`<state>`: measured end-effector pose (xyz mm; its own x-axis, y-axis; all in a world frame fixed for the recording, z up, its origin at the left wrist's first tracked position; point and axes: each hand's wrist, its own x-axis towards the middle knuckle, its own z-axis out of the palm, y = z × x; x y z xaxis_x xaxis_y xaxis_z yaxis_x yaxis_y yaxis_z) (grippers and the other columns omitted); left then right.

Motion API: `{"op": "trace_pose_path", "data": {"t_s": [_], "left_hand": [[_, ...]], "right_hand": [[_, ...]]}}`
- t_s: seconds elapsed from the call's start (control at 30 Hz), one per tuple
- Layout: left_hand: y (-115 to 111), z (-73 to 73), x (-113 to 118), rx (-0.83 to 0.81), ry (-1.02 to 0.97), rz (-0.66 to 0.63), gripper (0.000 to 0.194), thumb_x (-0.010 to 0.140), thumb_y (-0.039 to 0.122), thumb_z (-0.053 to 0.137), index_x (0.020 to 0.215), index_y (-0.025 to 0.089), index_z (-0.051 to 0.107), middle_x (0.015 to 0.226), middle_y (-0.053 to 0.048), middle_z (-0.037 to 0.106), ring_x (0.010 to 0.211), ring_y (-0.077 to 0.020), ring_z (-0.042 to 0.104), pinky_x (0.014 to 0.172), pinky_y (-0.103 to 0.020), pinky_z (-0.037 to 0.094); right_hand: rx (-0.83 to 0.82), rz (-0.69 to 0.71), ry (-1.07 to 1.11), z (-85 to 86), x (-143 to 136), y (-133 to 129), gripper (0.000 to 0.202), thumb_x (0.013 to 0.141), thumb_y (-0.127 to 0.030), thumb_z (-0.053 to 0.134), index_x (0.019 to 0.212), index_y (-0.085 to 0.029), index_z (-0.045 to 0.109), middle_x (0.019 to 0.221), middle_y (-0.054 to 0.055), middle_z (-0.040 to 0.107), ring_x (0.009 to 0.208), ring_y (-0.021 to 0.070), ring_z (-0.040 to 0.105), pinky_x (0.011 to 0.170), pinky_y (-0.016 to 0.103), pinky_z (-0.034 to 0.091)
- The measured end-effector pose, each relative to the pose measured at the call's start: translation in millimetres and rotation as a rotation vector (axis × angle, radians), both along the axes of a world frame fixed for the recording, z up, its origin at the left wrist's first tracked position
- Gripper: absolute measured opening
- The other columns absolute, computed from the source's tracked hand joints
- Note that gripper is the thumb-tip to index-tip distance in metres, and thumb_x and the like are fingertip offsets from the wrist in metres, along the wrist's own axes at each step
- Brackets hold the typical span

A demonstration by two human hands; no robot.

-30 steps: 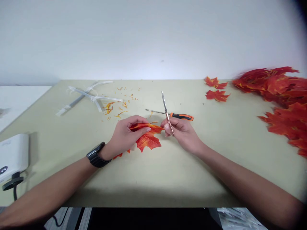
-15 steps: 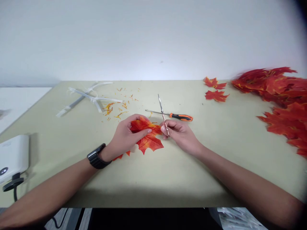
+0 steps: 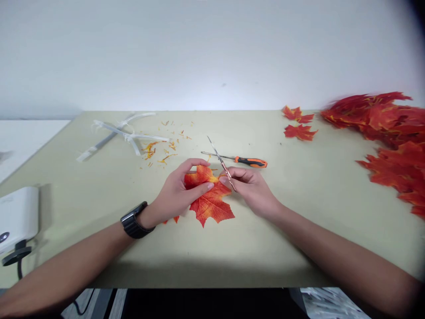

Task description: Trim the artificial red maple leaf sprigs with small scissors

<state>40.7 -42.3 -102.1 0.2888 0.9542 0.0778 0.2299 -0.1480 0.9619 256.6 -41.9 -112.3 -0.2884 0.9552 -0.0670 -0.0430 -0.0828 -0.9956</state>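
Note:
My left hand (image 3: 186, 186) pinches an orange-red artificial maple leaf (image 3: 212, 206) between thumb and fingers, above the table. A pair of scissors (image 3: 223, 165) is in my right hand (image 3: 249, 184), its blades angled up and to the left. The right fingertips are at the leaf's upper right edge; whether they also grip it I cannot tell. Beyond the hands lies a screwdriver (image 3: 250, 162) with an orange and black handle. Part of another red leaf (image 3: 175, 219) shows below my left wrist.
Red maple leaves (image 3: 398, 164) are heaped at the right, with two single leaves (image 3: 300, 132) nearby. Yellow-orange trimmings (image 3: 151, 150) lie scattered at the back left, beside crossed clear plastic strips (image 3: 113, 135). A white device (image 3: 21, 215) with a cable stands at the left edge.
The maple leaf has turned and shifted slightly right and toward me, showing more of its surface. The scissors' blades have tilted further left. Both arms have stayed nearly in place.

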Motion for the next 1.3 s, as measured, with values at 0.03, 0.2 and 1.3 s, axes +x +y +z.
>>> {"op": "trace_pose_path", "data": {"t_s": [0.03, 0.2, 1.3], "left_hand": [[-1.7, 0.3, 0.8, -0.012, -0.003, -0.009, 0.040, 0.085, 0.038, 0.078, 0.121, 0.029, 0.063, 0.104, -0.001, 0.071, 0.084, -0.0171, 0.071, 0.073, -0.029, 0.063], [-5.8, -4.7, 3.5, -0.007, -0.006, -0.052, 0.056, 0.090, 0.040, 0.072, 0.139, 0.032, 0.048, 0.099, -0.002, 0.072, 0.072, -0.0175, 0.070, 0.062, -0.030, 0.061], [-14.5, -12.8, 6.3, 0.521, 0.239, 0.133, 0.013, 0.095, 0.032, 0.068, 0.101, 0.031, 0.080, 0.086, 0.001, 0.079, 0.074, -0.0172, 0.069, 0.077, -0.035, 0.056]], "right_hand": [[-0.007, 0.007, 0.010, -0.9, 0.1, -0.2, 0.029, 0.084, -0.045, 0.079, 0.078, -0.018, 0.073, 0.077, 0.000, 0.057, 0.072, 0.0115, 0.048, 0.068, 0.025, 0.043], [-0.120, 0.001, 0.095, -4.6, -1.2, -1.2, 0.025, 0.080, -0.044, 0.084, 0.080, -0.021, 0.076, 0.084, 0.000, 0.064, 0.079, 0.0130, 0.054, 0.079, 0.027, 0.046], [-0.073, -0.043, 0.048, -3.2, -8.3, -9.2, 0.029, 0.085, -0.048, 0.079, 0.082, -0.020, 0.073, 0.085, 0.002, 0.064, 0.077, 0.0145, 0.054, 0.073, 0.030, 0.048]]}}
